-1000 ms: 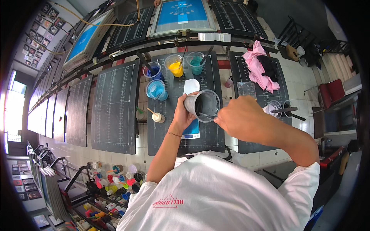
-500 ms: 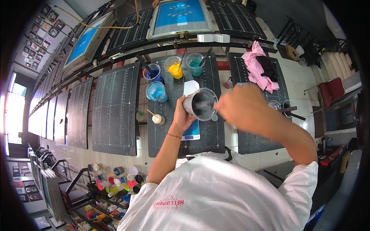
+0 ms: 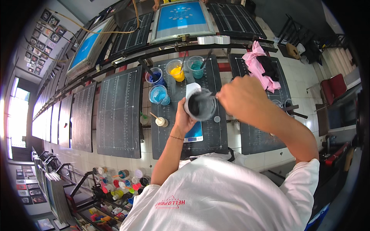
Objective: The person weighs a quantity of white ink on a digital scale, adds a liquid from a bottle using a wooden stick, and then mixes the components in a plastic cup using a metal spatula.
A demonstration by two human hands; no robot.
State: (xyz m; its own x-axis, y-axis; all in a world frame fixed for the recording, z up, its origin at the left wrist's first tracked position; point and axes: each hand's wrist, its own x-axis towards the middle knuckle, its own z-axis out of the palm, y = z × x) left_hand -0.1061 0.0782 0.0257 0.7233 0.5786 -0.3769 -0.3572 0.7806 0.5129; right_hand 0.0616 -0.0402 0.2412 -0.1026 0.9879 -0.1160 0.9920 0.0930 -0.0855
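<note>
My left hand (image 3: 185, 118) is wrapped around a clear plastic cup (image 3: 211, 112) with dark, nearly black ink (image 3: 197, 104) inside, tilted so its mouth shows. At the cup's right rim my right hand (image 3: 241, 96) is closed in a fist on a thin stirrer (image 3: 210, 95), whose blurred end reaches into the cup. Beneath the cup lies a flat blue and white digital scale (image 3: 195, 134), partly hidden. Around it stand cups of light blue ink (image 3: 160, 95), dark blue ink (image 3: 156, 78), yellow ink (image 3: 177, 73) and teal ink (image 3: 196, 69), some with sticks.
A small white pot (image 3: 162, 122) with a stick and a small round clear piece (image 3: 217, 119) sit on the black board (image 3: 169, 142). Pink cloth (image 3: 256, 67) lies on the right board. Beyond the rail is a blue printing screen (image 3: 181, 15), with another person's hand (image 3: 155, 7) beside it.
My right fist has shifted slightly at the cup's rim, and the stirrer now shows in the cup. My left hand still holds the cup. Another person's yellow clothing has come into view at the top.
</note>
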